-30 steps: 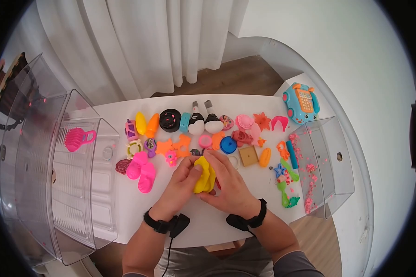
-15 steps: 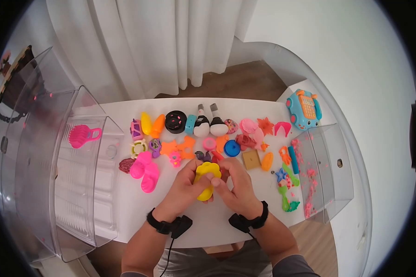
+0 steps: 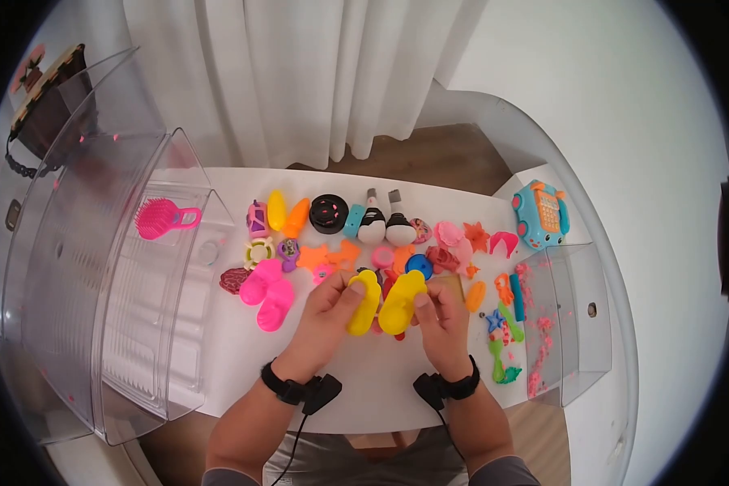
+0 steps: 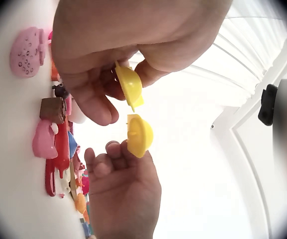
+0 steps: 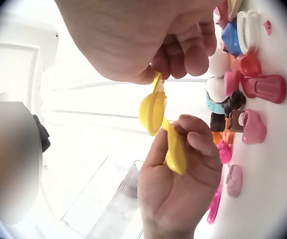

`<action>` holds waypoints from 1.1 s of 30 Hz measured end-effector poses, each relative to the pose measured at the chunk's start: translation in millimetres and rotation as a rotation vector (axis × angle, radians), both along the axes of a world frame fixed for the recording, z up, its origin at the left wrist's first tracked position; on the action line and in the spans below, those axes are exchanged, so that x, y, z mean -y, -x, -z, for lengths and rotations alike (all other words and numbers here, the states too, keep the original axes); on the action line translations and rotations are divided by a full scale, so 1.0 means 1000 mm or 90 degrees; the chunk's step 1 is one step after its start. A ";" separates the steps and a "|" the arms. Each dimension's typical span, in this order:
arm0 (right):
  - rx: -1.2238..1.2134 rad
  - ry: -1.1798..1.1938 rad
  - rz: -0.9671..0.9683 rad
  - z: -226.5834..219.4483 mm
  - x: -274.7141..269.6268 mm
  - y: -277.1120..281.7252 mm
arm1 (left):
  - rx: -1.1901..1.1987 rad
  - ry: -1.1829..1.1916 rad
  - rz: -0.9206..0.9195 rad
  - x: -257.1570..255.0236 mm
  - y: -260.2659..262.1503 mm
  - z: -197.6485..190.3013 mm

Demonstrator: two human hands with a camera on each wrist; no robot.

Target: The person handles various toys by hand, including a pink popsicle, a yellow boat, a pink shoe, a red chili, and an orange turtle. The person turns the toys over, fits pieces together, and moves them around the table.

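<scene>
Over the front of the table, my left hand [image 3: 326, 312] pinches one half of a yellow toy mould [image 3: 365, 304] between thumb and fingers. The other yellow half [image 3: 402, 304], domed and with a scalloped end, is pinched by my right hand [image 3: 447, 320]. The two halves stand side by side with their edges close together. In the left wrist view a narrow gap shows between the left-hand half [image 4: 130, 84] and the right-hand half [image 4: 141, 137]. Beyond the hands, a blue round lid [image 3: 419, 266] and red pieces lie on the table, partly hidden.
Toys fill the back of the white table [image 3: 332, 405], among them a pink mould [image 3: 267, 293] and a black round piece [image 3: 329, 214]. Clear bins stand left [image 3: 130, 389] and right [image 3: 587, 348], the left with a pink brush [image 3: 164, 219]. A toy phone [image 3: 540, 212] sits back right.
The yellow mould was together in both hands; now it is parted into two halves, one in each hand. My right hand has moved right, and the head view has shifted.
</scene>
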State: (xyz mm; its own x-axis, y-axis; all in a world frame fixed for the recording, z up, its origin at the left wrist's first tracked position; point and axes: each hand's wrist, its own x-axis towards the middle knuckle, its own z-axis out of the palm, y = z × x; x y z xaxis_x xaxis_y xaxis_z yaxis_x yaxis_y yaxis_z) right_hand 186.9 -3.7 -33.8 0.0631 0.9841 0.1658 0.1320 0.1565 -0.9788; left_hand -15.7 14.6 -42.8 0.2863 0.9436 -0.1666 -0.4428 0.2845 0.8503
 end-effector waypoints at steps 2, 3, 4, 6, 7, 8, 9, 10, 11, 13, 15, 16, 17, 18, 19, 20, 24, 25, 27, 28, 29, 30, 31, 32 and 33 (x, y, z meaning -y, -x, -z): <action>0.152 -0.099 0.000 0.006 -0.003 0.000 | 0.000 -0.018 -0.021 -0.001 0.001 0.000; 0.152 -0.099 0.003 0.004 -0.002 0.001 | 0.000 -0.019 -0.018 -0.001 0.000 -0.002; 0.158 -0.099 -0.021 0.000 -0.001 0.005 | -0.016 -0.019 -0.032 -0.001 -0.002 -0.005; 0.163 -0.097 -0.046 -0.005 0.001 0.008 | -0.032 -0.017 -0.045 0.001 -0.004 -0.009; 0.155 -0.084 -0.051 -0.007 0.002 0.009 | -0.057 -0.022 -0.045 0.001 -0.005 -0.011; 0.148 -0.071 -0.055 -0.007 0.003 0.009 | -0.083 -0.027 -0.045 0.001 -0.006 -0.011; 0.147 -0.070 -0.052 -0.006 0.003 0.009 | -0.084 -0.026 -0.042 0.001 -0.005 -0.011; 0.140 -0.085 -0.047 -0.004 0.003 0.010 | -0.126 -0.048 -0.024 0.001 -0.004 -0.009; 0.134 -0.100 -0.041 -0.003 0.003 0.010 | -0.169 -0.071 -0.006 0.001 -0.004 -0.008; 0.147 -0.120 -0.042 -0.004 0.003 0.009 | -0.203 -0.121 -0.015 0.002 -0.007 -0.001; 0.161 -0.140 -0.047 -0.006 0.002 0.009 | -0.236 -0.170 -0.028 0.002 -0.009 -0.001; 0.178 -0.147 -0.059 -0.007 0.001 0.009 | -0.213 -0.158 -0.025 0.003 -0.010 -0.004; 0.194 -0.153 -0.072 -0.008 0.001 0.009 | -0.191 -0.146 -0.023 0.004 -0.010 -0.007; 0.194 -0.152 -0.072 -0.008 0.001 0.011 | -0.191 -0.145 -0.022 0.005 -0.010 -0.009; 0.200 -0.158 -0.077 -0.008 0.002 0.014 | -0.161 -0.086 0.019 0.006 -0.009 -0.010; 0.206 -0.164 -0.084 -0.009 0.002 0.016 | -0.133 -0.028 0.059 0.006 -0.008 -0.011; 0.278 -0.144 -0.110 -0.010 0.001 0.014 | -0.169 -0.156 0.043 0.006 -0.011 -0.001; 0.289 -0.142 -0.101 -0.006 0.002 0.013 | -0.155 -0.135 0.059 0.006 -0.011 -0.002; 0.299 -0.141 -0.095 -0.005 0.002 0.014 | -0.142 -0.114 0.071 0.008 -0.010 -0.006; 0.280 -0.139 -0.076 -0.005 0.002 0.014 | -0.135 -0.121 0.053 0.007 -0.010 -0.007; 0.261 -0.137 -0.058 -0.005 0.003 0.013 | -0.128 -0.127 0.035 0.007 -0.011 -0.008; 0.261 -0.137 -0.058 -0.007 0.003 0.012 | -0.128 -0.127 0.035 0.007 -0.010 -0.012; 0.249 -0.111 -0.026 -0.009 0.004 0.009 | -0.079 -0.064 0.029 0.007 -0.008 -0.016; 0.237 -0.086 0.005 -0.011 0.005 0.008 | -0.031 0.000 0.023 0.006 -0.006 -0.019; 0.237 -0.086 0.004 -0.012 0.004 0.008 | -0.031 0.000 0.023 0.005 -0.004 -0.017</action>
